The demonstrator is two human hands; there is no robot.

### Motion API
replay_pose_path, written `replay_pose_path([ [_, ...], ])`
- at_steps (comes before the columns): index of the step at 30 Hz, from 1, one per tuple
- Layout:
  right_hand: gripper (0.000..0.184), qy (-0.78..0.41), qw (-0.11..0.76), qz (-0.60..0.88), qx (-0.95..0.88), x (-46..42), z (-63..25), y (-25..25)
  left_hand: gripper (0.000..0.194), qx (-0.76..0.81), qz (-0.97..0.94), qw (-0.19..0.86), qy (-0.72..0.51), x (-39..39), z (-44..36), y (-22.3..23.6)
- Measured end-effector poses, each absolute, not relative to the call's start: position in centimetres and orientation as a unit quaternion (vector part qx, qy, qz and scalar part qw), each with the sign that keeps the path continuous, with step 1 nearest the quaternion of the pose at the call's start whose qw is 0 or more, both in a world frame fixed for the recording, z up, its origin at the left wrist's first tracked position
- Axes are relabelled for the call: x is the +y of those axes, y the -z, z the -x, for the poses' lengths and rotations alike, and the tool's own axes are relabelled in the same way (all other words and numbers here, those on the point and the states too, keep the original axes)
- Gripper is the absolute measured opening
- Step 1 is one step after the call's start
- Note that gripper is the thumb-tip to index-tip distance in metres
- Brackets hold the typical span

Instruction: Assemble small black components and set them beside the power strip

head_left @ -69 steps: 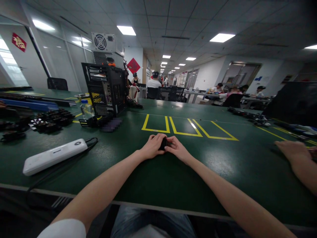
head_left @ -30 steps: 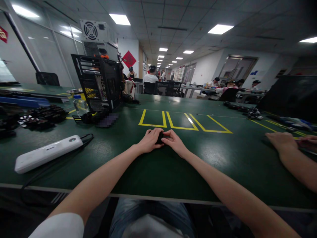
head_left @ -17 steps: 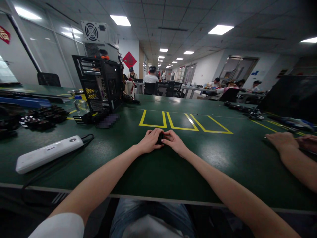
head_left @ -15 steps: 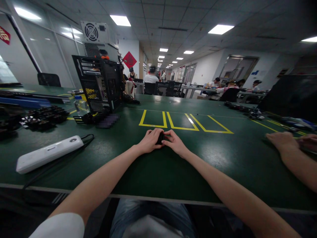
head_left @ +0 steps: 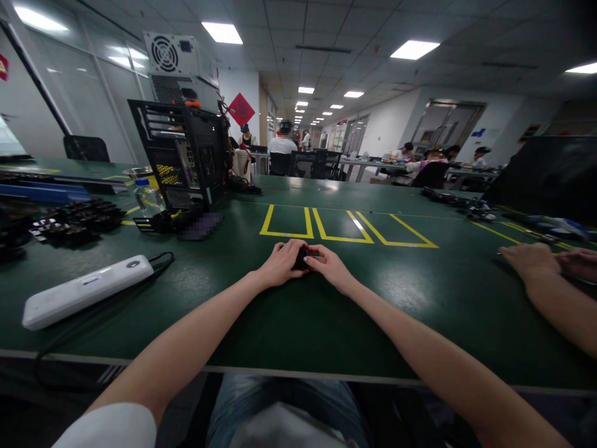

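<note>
Between my hands, low over the green table [head_left: 261, 323], is a small black block-like part [head_left: 301, 258], mostly covered by fingers, so its kind is not clear. My left hand [head_left: 282, 262] is closed around it from the left, fingers over its top. From the right, my right hand [head_left: 326, 264] pinches at its side with thumb and fingertips. Just beyond the hands, yellow tape outlines [head_left: 342, 239] mark the tabletop.
A white power-strip-shaped device [head_left: 88, 291] with a black cable lies left. Behind it are a pile of black parts [head_left: 84, 221], a clear bottle [head_left: 149, 198] and an open computer case [head_left: 186, 155]. Another person's hands [head_left: 532, 258] work at the right.
The view has shifted slightly, so the scene sits a little higher and further left. Both hands stay on the black part, with only small finger movement at the right hand.
</note>
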State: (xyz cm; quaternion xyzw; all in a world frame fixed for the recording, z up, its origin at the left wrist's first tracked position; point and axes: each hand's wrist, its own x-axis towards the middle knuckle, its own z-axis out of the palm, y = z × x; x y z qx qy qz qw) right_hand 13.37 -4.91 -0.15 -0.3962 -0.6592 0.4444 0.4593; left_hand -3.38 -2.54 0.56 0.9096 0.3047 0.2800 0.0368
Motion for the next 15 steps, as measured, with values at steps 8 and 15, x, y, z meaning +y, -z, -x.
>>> replay_pose_path([
  [8,0.022,-0.389,0.488,0.375,-0.686,-5.25,-13.15,0.15,0.048,0.305,-0.909,0.042,-0.28,-2.44,3.33,-0.52],
  [15,0.025,-0.391,0.493,0.394,-0.67,-4.65,-13.12,0.41,0.05,0.303,-0.909,0.039,-0.284,-2.39,3.33,-0.44],
])
